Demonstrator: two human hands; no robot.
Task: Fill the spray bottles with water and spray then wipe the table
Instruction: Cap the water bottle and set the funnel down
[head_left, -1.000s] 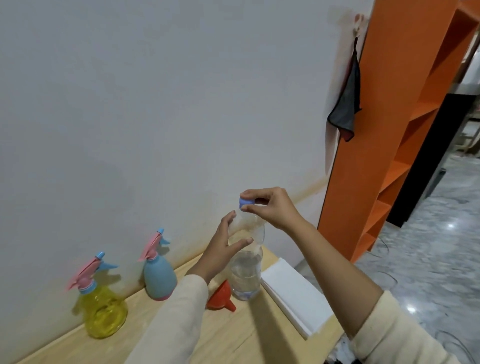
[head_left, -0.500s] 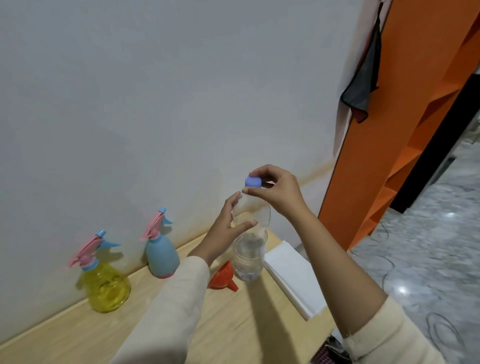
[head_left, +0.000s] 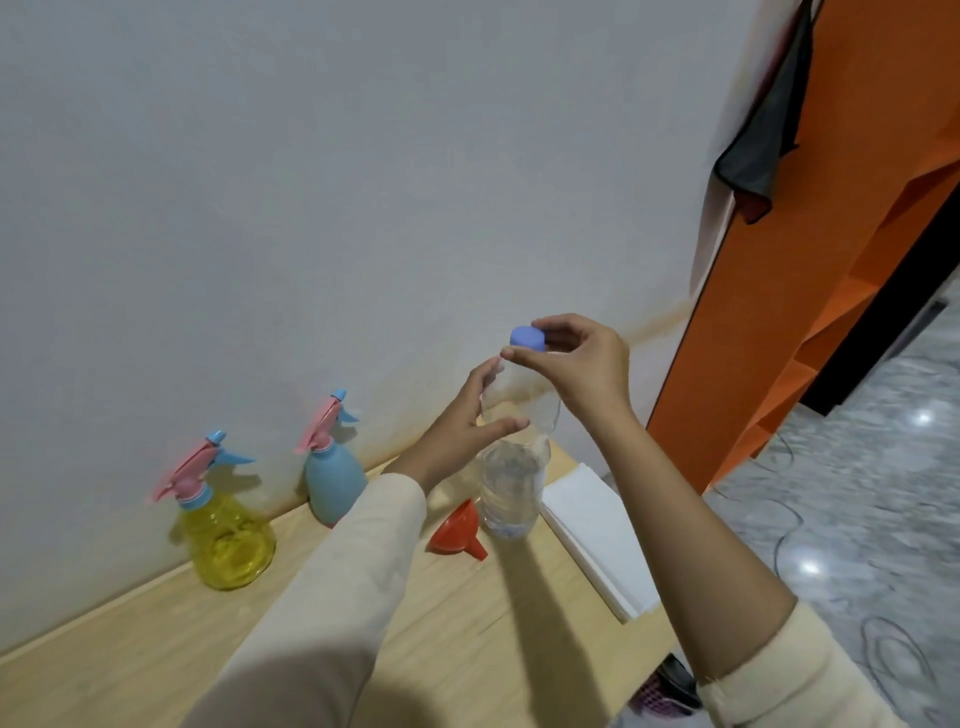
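At frame centre, standing upright on the pale wooden table (head_left: 156, 639): a clear plastic water bottle (head_left: 511, 488), part full. Wrapping its upper shoulder, the left hand (head_left: 462, 431), thumb and fingers curled around the clear wall, cream sleeve running down to the lower middle. Pinching the small blue screw cap (head_left: 527, 336) at the bottle's top between thumb and fingertips, the right hand (head_left: 584, 371), wrist bent, forearm slanting to the lower right; whether the cap is seated on the neck or lifted off, impossible to tell. Lying on its side just left of the bottle's base, touching or nearly so: a red plastic funnel (head_left: 456, 530). Left of centre, near the grey wall and apart from each other: a blue spray bottle with pink trigger (head_left: 332, 478), and a yellow translucent spray bottle with pink trigger (head_left: 228, 540). Reaching the table's right edge, right of the bottle: a white folded cloth (head_left: 597, 535). Lying bare across the lower left: open tabletop. Hanging upper right against orange shelving (head_left: 831, 260): a dark cloth (head_left: 758, 140).
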